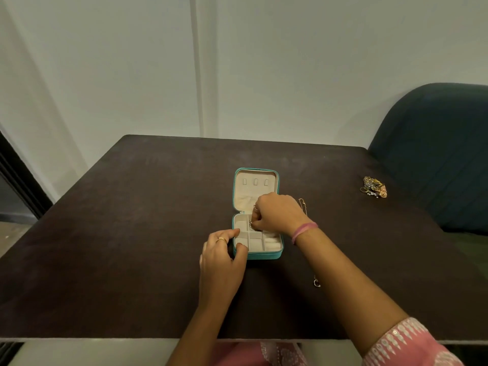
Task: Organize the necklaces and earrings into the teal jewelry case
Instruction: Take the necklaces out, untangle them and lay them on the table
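The teal jewelry case [266, 256] lies open in the middle of the dark table, its cream lid flat behind the divided tray. My right hand [274, 213] hovers over the tray's back compartments with curled fingers pinching a thin chain [252, 226] that dips into a compartment. My left hand [223, 249] grips the tray's front left corner, thumb on the rim. A gold necklace [303, 206] lies on the table just right of the case, partly hidden by my right wrist; its pendant end [316, 283] shows nearer me. A heap of earrings [374, 186] sits far right.
A dark blue chair back [435, 154] stands beyond the table's right edge, close to the earring heap. A white wall runs behind the table's far edge [237, 138]. The table's near edge [105, 339] is just in front of my body.
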Motion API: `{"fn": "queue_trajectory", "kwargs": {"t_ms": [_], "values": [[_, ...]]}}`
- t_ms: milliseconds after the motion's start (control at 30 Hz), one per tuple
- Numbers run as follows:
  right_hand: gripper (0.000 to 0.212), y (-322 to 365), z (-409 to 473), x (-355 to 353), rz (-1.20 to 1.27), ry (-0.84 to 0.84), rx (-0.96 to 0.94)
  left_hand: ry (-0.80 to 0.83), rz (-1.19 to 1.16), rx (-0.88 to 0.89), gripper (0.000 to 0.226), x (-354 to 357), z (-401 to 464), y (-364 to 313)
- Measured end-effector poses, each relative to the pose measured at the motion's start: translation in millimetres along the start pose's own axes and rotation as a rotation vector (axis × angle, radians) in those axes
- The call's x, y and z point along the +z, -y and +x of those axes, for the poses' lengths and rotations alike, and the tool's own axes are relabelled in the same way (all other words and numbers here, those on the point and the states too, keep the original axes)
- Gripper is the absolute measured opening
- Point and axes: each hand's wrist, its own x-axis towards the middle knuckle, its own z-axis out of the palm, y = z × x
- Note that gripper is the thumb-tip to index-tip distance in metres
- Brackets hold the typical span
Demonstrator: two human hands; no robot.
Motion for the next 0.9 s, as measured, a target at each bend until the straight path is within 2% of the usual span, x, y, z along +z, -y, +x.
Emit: {"fn": "queue_trajectory", "kwargs": {"t_ms": [100, 300, 567, 700, 900], "values": [[0.023, -2.4, -2.3, 1.4, 0.048, -0.008, 0.005, 0.006, -0.019, -0.006, 0.029, -0.2, -0.2, 0.4], [0.019, -17.9, -5.4, -2.8, 0.347, 0.065, 0.037, -0.001, -0.123, -0.02, 0.021, -4.7, -0.1, -1.7], [0.025, -26.7, -12.9, -19.5, 0.677, -0.017, 0.044, -0.028, -0.307, -0.059, 0.021, -13.2, 13.9, -17.5], [0.026, -25.6, -13.9, -28.9, 0.822, -0.062, 0.057, 0.02, -0.345, -0.045, 0.025, -15.2, 25.5, -32.2], [0.023, -25.5, -18.3, -41.2, 1.102, -0.019, -0.001, 0.109, -0.436, 0.043, 0.029, -20.6, 42.3, -58.6]]}}
